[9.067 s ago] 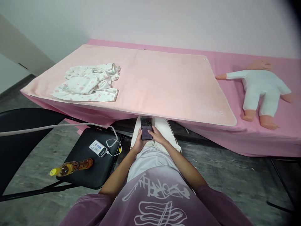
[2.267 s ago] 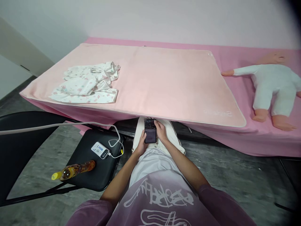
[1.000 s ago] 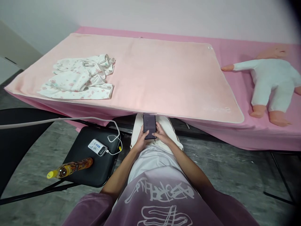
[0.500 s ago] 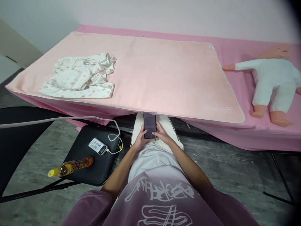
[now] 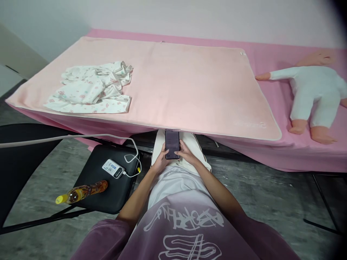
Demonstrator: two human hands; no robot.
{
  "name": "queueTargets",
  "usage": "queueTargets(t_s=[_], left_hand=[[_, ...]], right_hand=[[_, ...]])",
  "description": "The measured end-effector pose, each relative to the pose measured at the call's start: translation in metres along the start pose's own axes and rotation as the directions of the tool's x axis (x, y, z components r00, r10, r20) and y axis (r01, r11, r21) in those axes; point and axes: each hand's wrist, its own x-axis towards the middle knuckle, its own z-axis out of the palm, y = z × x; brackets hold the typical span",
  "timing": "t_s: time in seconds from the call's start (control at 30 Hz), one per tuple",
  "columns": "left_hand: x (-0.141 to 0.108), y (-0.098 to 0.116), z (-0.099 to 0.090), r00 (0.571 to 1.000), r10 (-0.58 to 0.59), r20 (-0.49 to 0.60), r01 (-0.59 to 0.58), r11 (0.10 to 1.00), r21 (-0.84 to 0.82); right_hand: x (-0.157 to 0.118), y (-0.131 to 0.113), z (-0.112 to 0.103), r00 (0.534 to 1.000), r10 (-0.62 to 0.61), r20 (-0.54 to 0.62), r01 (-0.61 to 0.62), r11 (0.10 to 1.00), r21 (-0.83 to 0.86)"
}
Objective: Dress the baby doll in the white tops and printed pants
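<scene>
A dark smartphone [image 5: 172,143] is held upright over my lap, just at the table's front edge. My left hand [image 5: 161,159] grips its left side, with the thumb over the lower left of the screen. On the other side my right hand [image 5: 187,153] is wrapped round the right edge, its thumb at the lower right of the screen. White patterned baby clothes [image 5: 89,88] lie crumpled on the left of a pale pink mat [image 5: 189,86]. A baby doll [image 5: 314,90] in a white suit lies on its back to the right of the mat.
Left of me, a black folding chair [image 5: 116,195] carries a bottle with a yellow cap [image 5: 81,193] and a white device [image 5: 113,168] with a cable [image 5: 108,135] plugged in. A pink cloth [image 5: 287,155] covers the table and hangs over its front.
Nothing but a very slight shift of the view shows. Both hands keep the smartphone in the same place.
</scene>
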Motion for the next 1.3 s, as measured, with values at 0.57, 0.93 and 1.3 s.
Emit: queueTargets(t_s=[0.57, 0.93, 1.3], left_hand=[[0.001, 0.000, 0.003, 0.997, 0.063, -0.037, -0.061, 0.997, 0.038], [-0.001, 0.000, 0.004, 0.998, 0.059, -0.033, -0.053, 0.988, 0.145], [0.001, -0.001, 0.001, 0.997, 0.049, -0.065, -0.045, 0.996, 0.072]], right_hand=[[0.001, -0.002, 0.001, 1.000, -0.023, 0.005, 0.023, 0.999, -0.023], [0.003, 0.002, 0.004, 0.996, -0.063, -0.064, 0.059, 0.997, -0.052], [-0.002, -0.015, 0.008, 0.998, -0.008, -0.063, 0.010, 0.999, 0.039]])
